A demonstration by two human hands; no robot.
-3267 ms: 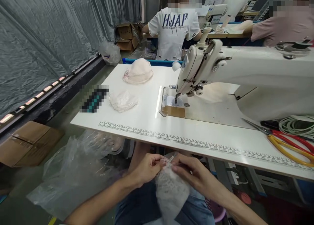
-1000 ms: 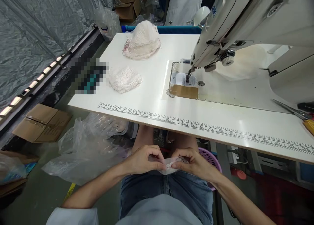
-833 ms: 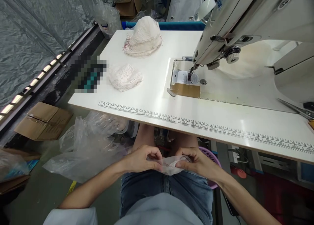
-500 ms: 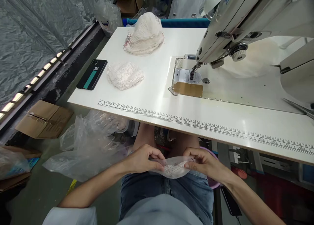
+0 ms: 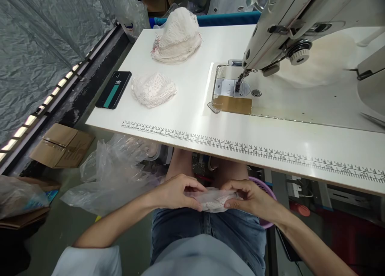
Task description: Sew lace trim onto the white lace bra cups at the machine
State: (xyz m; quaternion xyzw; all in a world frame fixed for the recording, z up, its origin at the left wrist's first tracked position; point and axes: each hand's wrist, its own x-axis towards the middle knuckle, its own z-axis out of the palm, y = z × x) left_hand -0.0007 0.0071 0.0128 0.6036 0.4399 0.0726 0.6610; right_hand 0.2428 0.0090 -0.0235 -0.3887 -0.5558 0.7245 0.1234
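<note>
Over my lap, below the table's front edge, my left hand [image 5: 176, 191] and my right hand [image 5: 248, 195] both pinch a small piece of white lace fabric [image 5: 215, 199], one at each end. The fingers of both hands are closed on it. The lace is stretched flat between them above my denim shorts. On the white sewing table [image 5: 186, 119] lie a small lace piece [image 5: 153, 90] and, farther back, a bigger pile of lace pieces [image 5: 177, 37].
A white sewing machine [image 5: 288, 23] stands at the right, its needle [image 5: 239, 83] over the plate. A black phone [image 5: 113, 89] lies at the table's left edge. Clear plastic bags [image 5: 111, 175] and a cardboard box [image 5: 61, 145] sit on the floor left. A purple basket [image 5: 267, 191] is under the table.
The lace hung down long from my hands at first; now it is bunched small and pulled flat between them. My view has tilted down and closer to the table.
</note>
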